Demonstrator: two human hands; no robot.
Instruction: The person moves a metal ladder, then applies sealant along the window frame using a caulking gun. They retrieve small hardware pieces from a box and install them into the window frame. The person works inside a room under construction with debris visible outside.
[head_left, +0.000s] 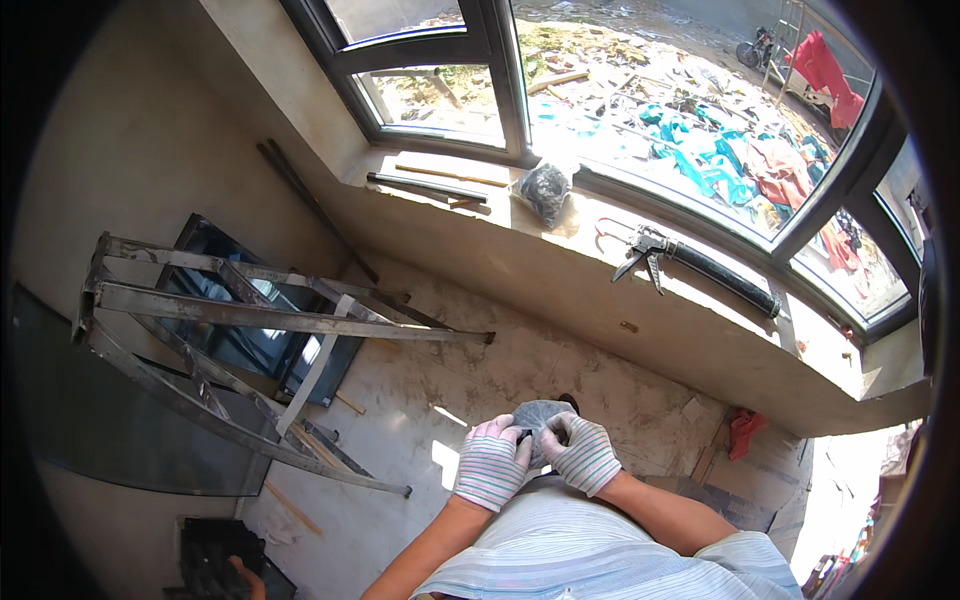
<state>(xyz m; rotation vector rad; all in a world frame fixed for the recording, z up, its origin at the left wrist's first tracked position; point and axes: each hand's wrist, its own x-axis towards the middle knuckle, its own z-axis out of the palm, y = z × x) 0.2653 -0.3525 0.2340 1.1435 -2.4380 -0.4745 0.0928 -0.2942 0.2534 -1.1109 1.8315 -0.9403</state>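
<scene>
A small clear plastic bag (541, 410) with something grey inside is held up in front of my body. My left hand (490, 466), in a white glove with coloured stripes, is closed on its left side, near a small dark piece at the fingertips. My right hand (586, 455), gloved the same way, pinches the bag's right side with bent fingers. The gloves partly hide the bag, and its contents are too small to name. On the windowsill ahead lie another clear bag with dark contents (546, 192) and a caulking gun with a black barrel (725, 278).
A metal stepladder (230, 310) stands at the left, with glass panels (130, 400) behind it. Dark strips (425, 187) lie on the sill (470, 215) under the window. A red cloth (744, 432) is at the right. Another person's hand (245, 577) shows at the lower left.
</scene>
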